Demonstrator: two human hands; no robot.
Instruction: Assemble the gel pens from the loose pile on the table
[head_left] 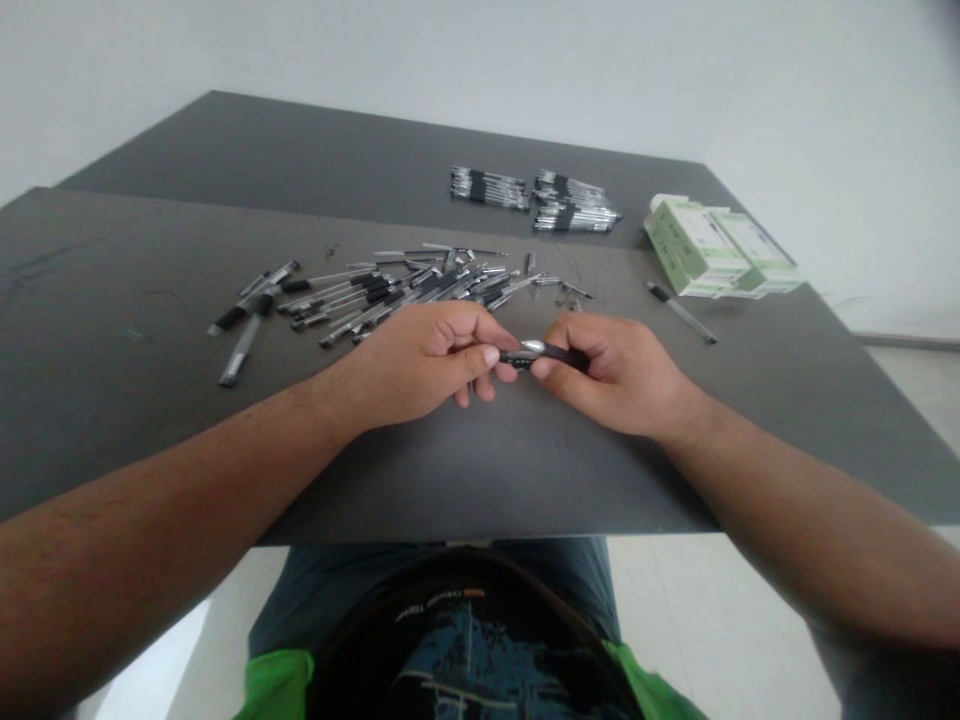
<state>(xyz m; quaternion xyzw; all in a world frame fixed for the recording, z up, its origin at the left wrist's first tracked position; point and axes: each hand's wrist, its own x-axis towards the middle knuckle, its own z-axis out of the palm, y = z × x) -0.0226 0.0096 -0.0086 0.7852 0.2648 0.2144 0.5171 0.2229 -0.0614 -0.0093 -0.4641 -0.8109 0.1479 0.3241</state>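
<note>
Near the front edge of the table, both my hands meet over pen parts. My right hand is closed round a pen with a black grip, its silver cone tip pointing left. Between the thumb and fingers of my left hand is a slim black pen part, possibly a cap; its left end is hidden by the thumb. The two pieces lie side by side, and I cannot tell whether they touch. Just beyond my hands spreads a loose pile of pens and pen parts.
Several pens lie apart at the left. Neat bundles of pens sit at the back. Green and white boxes stand at the right, with a single pen before them. A dark grey table carries everything.
</note>
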